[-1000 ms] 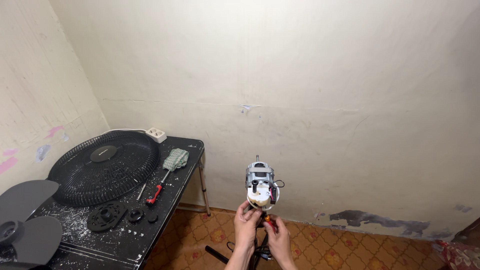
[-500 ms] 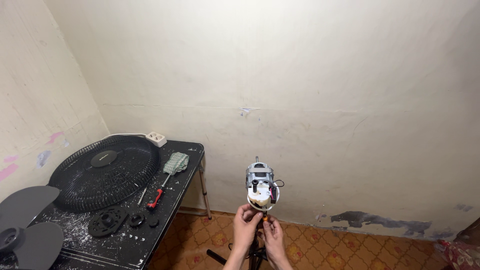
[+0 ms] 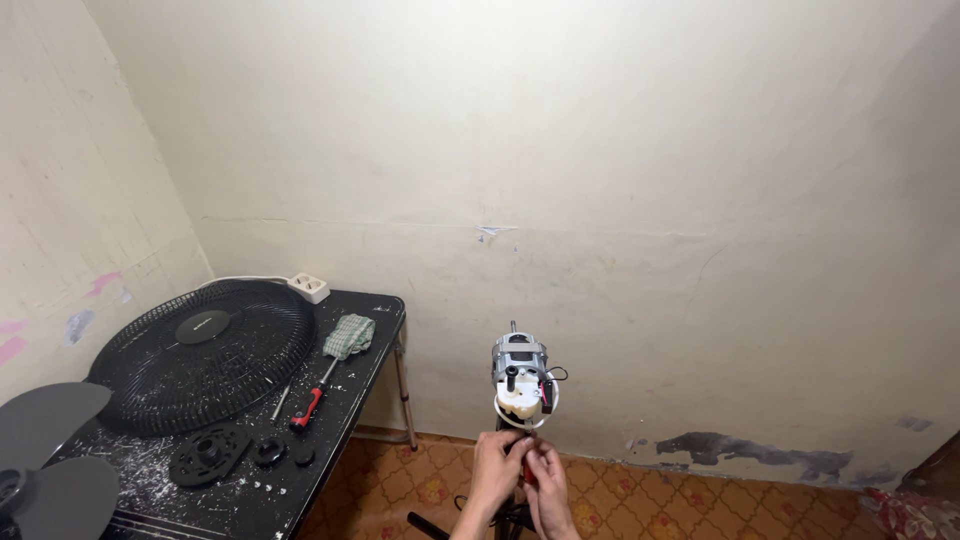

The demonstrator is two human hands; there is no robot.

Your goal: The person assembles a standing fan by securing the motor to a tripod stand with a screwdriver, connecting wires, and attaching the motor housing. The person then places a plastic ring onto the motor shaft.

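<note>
A bare fan motor [image 3: 519, 371], grey metal with a white plastic rear part and a shaft pointing up, stands on top of a fan stand in the lower middle. My left hand [image 3: 497, 467] and my right hand [image 3: 545, 477] are pressed together just under the motor, fingers closed around the neck of the stand. A small red piece shows between the fingers of my right hand; what it belongs to I cannot tell. Thin black wires hang at the motor's right side.
A black table [image 3: 370, 345] at the left carries a black fan grille [image 3: 198, 354], grey fan blades [image 3: 50, 455], a round black plate [image 3: 208, 452], small black caps, a red-handled screwdriver [image 3: 308, 405], a checked cloth [image 3: 350, 334] and a white power strip [image 3: 308, 287]. Patterned floor tiles lie below.
Both hands have closed in tighter under the motor and the right hand has come closer to the left. The view has tilted up a little.
</note>
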